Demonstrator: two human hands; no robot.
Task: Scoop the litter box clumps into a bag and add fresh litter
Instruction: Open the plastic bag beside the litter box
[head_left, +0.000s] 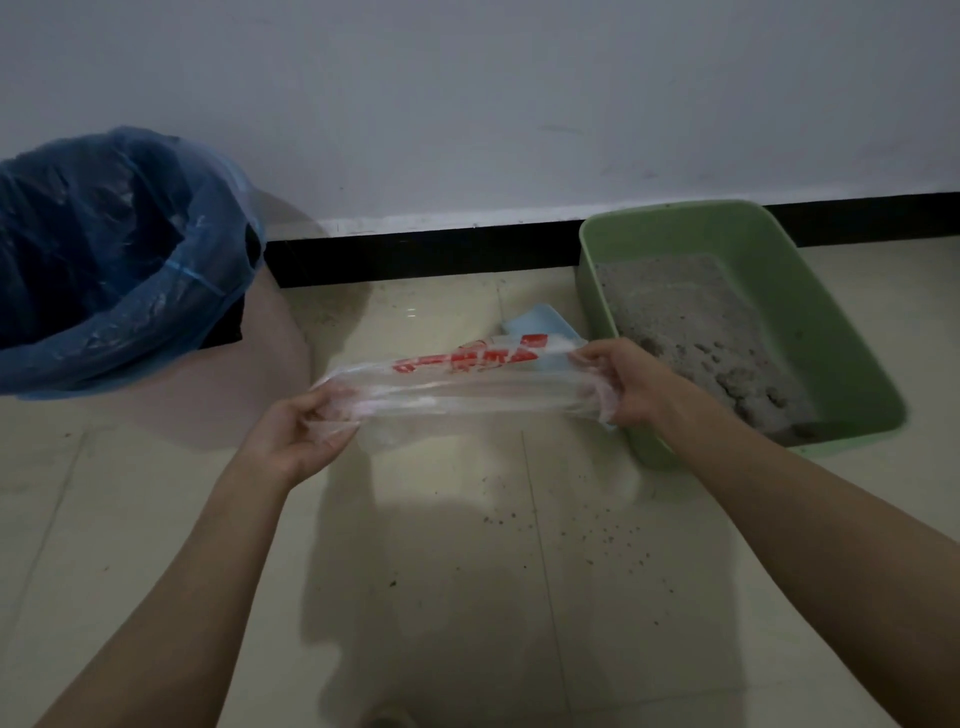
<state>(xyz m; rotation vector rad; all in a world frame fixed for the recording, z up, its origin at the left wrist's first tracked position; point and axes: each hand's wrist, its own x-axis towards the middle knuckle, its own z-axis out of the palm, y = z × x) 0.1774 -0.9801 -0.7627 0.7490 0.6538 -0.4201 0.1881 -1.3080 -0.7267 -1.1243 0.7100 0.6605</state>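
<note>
A clear plastic bag (457, 387) with red print is stretched flat between my two hands above the floor. My left hand (298, 431) grips its left end and my right hand (623, 384) grips its right end. A green litter box (826, 332) stands on the floor to the right, holding grey litter (696, 322) with clumps toward its near end. A light blue scoop (540, 325) lies on the floor beside the box, partly hidden behind the bag.
A bin lined with a blue plastic bag (98, 260) stands at the left against the white wall (519, 104). A black skirting board (415, 254) runs along the wall's foot. Litter grains (597, 535) are scattered on the pale tiled floor.
</note>
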